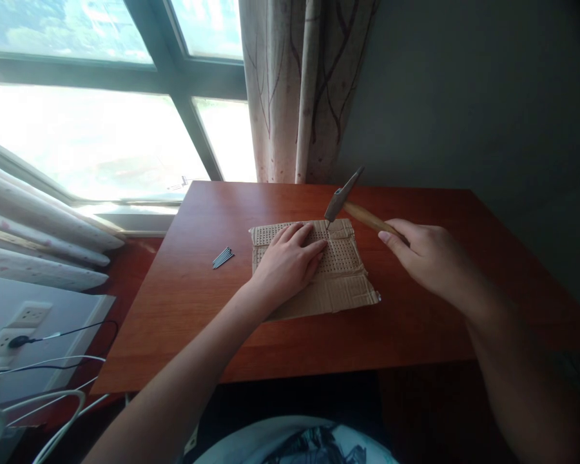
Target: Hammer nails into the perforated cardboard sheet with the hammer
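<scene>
A piece of cardboard, covered with rows of small holes, lies on the wooden table. My left hand rests on it, palm down with the fingers spread. A thin nail stands in the cardboard near its far edge, just beyond my left fingertips. My right hand grips a hammer by its wooden handle. The hammer's metal head is right above the nail; whether they touch, I cannot tell. To the left of the cardboard, several loose nails lie in a small bundle.
The brown table stands against a window and a dark wall. Patterned curtains hang behind it. At the lower left are wall sockets with a plugged-in black cable and loose white cables.
</scene>
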Available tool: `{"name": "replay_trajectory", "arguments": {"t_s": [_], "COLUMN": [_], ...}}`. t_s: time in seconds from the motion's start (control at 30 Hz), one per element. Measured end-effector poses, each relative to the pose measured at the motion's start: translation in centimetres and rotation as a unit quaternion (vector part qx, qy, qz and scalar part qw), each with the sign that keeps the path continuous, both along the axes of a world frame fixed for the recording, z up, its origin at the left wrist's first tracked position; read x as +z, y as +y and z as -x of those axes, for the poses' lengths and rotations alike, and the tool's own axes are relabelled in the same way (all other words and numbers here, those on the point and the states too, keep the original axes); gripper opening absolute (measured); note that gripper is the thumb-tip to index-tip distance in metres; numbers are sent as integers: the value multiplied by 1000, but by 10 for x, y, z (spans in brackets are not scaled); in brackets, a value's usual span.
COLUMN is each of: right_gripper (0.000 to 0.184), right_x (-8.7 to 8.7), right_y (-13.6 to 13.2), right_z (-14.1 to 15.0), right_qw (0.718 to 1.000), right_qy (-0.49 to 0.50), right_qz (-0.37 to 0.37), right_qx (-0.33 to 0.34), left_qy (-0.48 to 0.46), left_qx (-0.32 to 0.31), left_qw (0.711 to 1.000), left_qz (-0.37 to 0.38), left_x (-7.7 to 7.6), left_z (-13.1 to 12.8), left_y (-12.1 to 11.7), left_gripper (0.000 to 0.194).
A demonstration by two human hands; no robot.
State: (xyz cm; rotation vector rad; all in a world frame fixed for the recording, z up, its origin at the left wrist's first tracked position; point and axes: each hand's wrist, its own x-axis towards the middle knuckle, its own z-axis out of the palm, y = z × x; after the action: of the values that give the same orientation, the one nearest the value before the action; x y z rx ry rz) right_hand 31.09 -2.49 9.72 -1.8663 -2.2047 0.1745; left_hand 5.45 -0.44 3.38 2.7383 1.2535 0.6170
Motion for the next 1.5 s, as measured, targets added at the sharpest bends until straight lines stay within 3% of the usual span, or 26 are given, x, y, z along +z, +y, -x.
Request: {"name": "replay_trajectory", "arguments": {"t_s": [0.6, 0.77, 0.87, 0.97, 1.07, 1.3, 1.5], "right_gripper": [27, 26, 27, 27, 33, 45, 34], "right_x": [-14, -20, -30, -38, -38, -42, -56], "right_y": [0, -2, 0, 8, 19, 34, 34], "right_z": [-1, -2, -2, -1, -1, -6, -7], "right_qw": [1000, 993, 952, 874, 822, 779, 776], "right_qy": [5, 121, 296, 463, 545, 593, 596], "right_qz": [9, -15, -64, -124, -138, -176, -186], "right_qx": [4, -8, -53, -82, -89, -102, -88], "left_qy": [-4, -5, -5, -7, -5, -12, -7], "left_qx": [0, 0, 2, 5, 3, 8, 8], "left_qw": [1000, 1000, 1000, 1000, 1000, 1000, 1000], "left_qz": [-1, -4, -4, -5, -3, -2, 8], "left_x": [-1, -1, -1, -2, -3, -3, -2], "left_z": [0, 0, 0, 0, 0, 0, 0], "left_y": [0, 0, 0, 0, -1, -1, -1], "left_gripper": [39, 38, 38, 38, 38, 38, 39]}}
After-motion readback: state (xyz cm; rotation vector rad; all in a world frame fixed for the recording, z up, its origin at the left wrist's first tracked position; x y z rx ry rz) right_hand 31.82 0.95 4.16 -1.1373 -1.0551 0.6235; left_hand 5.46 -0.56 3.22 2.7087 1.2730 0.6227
